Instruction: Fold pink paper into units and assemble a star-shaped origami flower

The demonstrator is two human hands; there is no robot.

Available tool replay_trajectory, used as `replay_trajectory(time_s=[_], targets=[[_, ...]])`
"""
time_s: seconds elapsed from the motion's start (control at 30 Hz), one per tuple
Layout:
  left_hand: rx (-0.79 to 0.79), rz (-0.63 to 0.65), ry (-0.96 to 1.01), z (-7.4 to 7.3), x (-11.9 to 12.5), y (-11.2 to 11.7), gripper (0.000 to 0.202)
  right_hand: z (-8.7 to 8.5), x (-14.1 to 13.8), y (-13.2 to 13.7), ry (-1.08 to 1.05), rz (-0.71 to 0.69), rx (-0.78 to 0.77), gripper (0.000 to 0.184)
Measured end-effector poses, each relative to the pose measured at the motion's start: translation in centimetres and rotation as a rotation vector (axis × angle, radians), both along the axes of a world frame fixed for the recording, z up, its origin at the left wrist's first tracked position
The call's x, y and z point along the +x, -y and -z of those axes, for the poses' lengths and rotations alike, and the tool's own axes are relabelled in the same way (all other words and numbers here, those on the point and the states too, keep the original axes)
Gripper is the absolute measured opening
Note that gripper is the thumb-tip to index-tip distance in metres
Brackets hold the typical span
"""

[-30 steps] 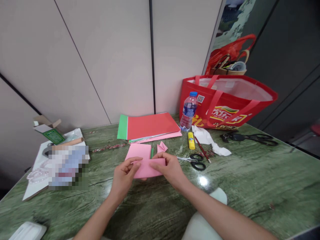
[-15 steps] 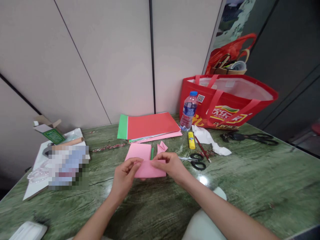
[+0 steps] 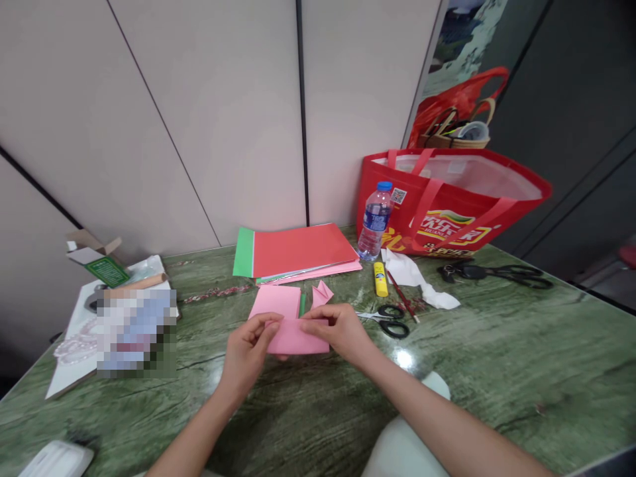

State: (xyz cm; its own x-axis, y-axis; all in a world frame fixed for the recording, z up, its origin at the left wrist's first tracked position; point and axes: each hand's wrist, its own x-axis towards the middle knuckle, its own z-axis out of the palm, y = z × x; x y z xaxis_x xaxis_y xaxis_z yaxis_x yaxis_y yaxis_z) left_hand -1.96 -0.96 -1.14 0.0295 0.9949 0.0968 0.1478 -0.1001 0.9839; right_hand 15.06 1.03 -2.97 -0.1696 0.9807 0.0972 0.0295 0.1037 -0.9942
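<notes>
A folded pink paper (image 3: pixel 297 338) is held just above the green marble table (image 3: pixel 497 358) between both hands. My left hand (image 3: pixel 247 351) pinches its left edge with thumb and fingers closed. My right hand (image 3: pixel 336 329) grips its upper right edge, fingers curled over the fold. Behind it lie another pink sheet (image 3: pixel 276 301) and a small folded pink piece (image 3: pixel 322 291).
A stack of red, green and pink paper (image 3: pixel 295 252) lies at the back. To the right are a water bottle (image 3: pixel 375 220), a yellow glue stick (image 3: pixel 380 279), black scissors (image 3: pixel 390 320), crumpled white paper (image 3: pixel 417 278) and a red bag (image 3: pixel 452 202). A white board with clutter (image 3: pixel 74 331) sits left.
My right hand has slid slightly left along the top edge of the pink paper. The left hand has hardly moved.
</notes>
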Motion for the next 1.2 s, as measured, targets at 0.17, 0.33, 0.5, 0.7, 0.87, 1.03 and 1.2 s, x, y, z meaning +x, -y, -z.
replay_trajectory(time_s=[0.17,0.33,0.5,0.7,0.87,1.03,1.2], targets=[[-0.002,0.000,-0.009,0.1,-0.1,-0.1,0.014,-0.3,0.0,0.1,0.001,0.029,-0.002,0.016],[-0.002,0.019,-0.020,0.2,-0.3,-0.1,0.015,-0.3,0.0,0.1,0.009,0.037,0.007,0.016],[0.006,0.011,-0.032,0.2,-0.2,0.0,0.015,-0.3,0.1,0.0,0.039,-0.002,0.032,0.015],[0.040,-0.017,-0.080,0.3,-0.1,-0.1,0.015,-0.8,0.3,0.0,0.165,-0.073,0.105,0.013],[-0.069,0.034,0.068,0.3,0.0,-0.2,0.036,-0.9,0.0,0.2,0.177,-0.018,0.139,0.015],[-0.233,0.105,0.281,-0.3,0.6,0.1,0.054,-0.8,-0.2,0.4,0.158,0.043,0.159,0.017],[-0.308,0.127,0.233,-0.3,0.7,0.3,0.038,-0.7,-0.2,0.5,0.126,0.093,0.170,0.018]])
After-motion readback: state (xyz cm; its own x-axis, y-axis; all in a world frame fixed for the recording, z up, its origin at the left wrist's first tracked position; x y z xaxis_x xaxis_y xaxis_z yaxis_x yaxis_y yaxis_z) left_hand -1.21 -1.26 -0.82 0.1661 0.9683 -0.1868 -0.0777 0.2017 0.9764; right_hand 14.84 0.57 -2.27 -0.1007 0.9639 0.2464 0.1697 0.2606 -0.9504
